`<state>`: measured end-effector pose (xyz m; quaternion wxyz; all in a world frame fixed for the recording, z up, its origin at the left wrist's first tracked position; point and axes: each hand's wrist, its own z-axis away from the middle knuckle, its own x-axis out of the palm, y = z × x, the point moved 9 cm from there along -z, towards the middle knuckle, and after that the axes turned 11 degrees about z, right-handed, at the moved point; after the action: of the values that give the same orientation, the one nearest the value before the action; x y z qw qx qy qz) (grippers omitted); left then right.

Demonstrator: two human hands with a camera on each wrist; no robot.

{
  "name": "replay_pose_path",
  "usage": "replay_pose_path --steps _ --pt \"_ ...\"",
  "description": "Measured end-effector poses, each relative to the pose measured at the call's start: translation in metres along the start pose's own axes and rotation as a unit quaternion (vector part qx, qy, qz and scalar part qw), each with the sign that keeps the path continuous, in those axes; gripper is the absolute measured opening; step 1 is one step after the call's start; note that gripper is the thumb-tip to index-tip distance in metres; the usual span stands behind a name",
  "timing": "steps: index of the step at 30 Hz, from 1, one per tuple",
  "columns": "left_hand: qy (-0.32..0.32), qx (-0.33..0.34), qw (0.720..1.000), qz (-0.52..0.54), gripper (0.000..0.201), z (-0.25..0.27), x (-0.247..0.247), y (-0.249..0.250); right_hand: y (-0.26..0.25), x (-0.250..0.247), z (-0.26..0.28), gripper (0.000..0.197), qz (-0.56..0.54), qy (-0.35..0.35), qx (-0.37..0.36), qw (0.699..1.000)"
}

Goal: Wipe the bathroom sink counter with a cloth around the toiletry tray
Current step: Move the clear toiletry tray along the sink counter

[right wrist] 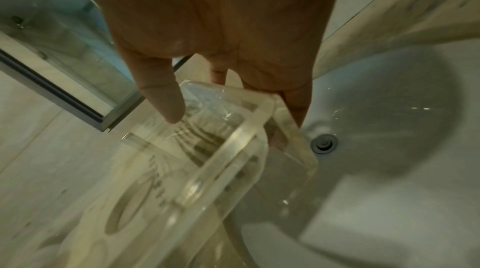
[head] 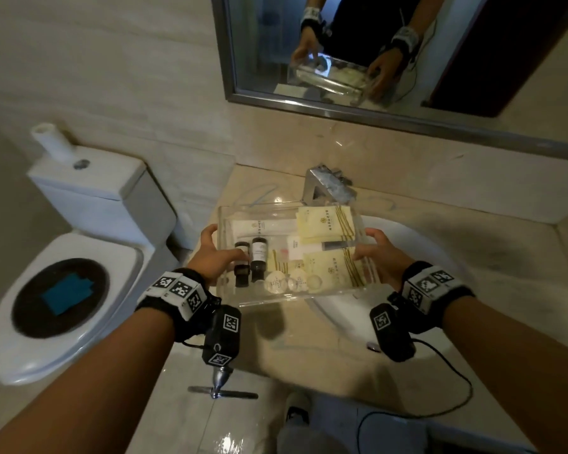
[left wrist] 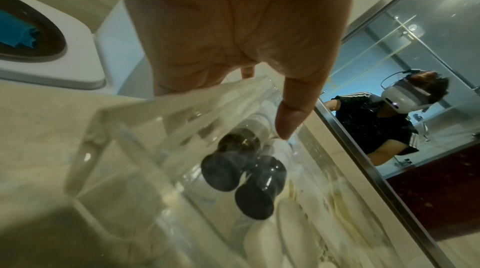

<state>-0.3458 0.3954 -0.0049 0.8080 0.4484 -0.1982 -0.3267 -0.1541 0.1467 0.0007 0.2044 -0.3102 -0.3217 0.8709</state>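
Both hands, left hand and right hand, gripped the tray ends, lifted over the counter. Next, likely: set it aside, fetch cloth at 9 o'clock.

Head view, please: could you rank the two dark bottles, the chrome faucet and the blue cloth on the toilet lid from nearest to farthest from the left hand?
1. Two dark bottles, in the tray beside the left hand.
2. Chrome faucet, behind the tray, to the right.
3. Blue cloth, far left on the toilet lid.

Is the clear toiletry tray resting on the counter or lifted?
Lifted: both hands grip the tray's ends, and its shadow falls on the counter below.
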Motion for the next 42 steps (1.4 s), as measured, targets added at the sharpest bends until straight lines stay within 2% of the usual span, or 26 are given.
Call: replay_pose_path --steps 9,14,22,27,32,33,42 --pt "0.033 -0.007 0.999 -0.013 0.083 -0.036 -0.047 0.000 -0.013 0.045 -0.038 0.061 0.003 -0.054 0.029 0.998" --pt "0.028 -0.041 0.999 -0.011 0.081 -0.059 -0.076 -0.003 -0.030 0.070 -0.057 0.065 0.002 -0.048 0.038 0.998" --pt "-0.014 -0.047 0.998 -0.031 0.082 -0.101 -0.112 0.011 -0.056 0.106 -0.076 0.062 -0.030 -0.012 0.053 0.998" --pt "-0.009 -0.042 0.998 -0.039 0.085 -0.108 -0.115 0.011 -0.064 0.106 -0.086 0.062 -0.023 0.015 0.029 0.999" --pt "-0.011 -0.050 0.997 -0.056 0.083 -0.117 -0.113 0.014 -0.066 0.107 -0.103 0.058 0.000 0.024 0.041 0.999" --pt "0.002 -0.064 0.996 -0.069 0.084 -0.183 -0.111 0.016 -0.074 0.109 -0.168 0.057 -0.006 0.032 0.056 0.998" --pt "0.012 -0.069 0.996 -0.052 0.089 -0.187 -0.108 0.010 -0.081 0.104 -0.180 0.062 0.016 0.033 0.041 0.998"
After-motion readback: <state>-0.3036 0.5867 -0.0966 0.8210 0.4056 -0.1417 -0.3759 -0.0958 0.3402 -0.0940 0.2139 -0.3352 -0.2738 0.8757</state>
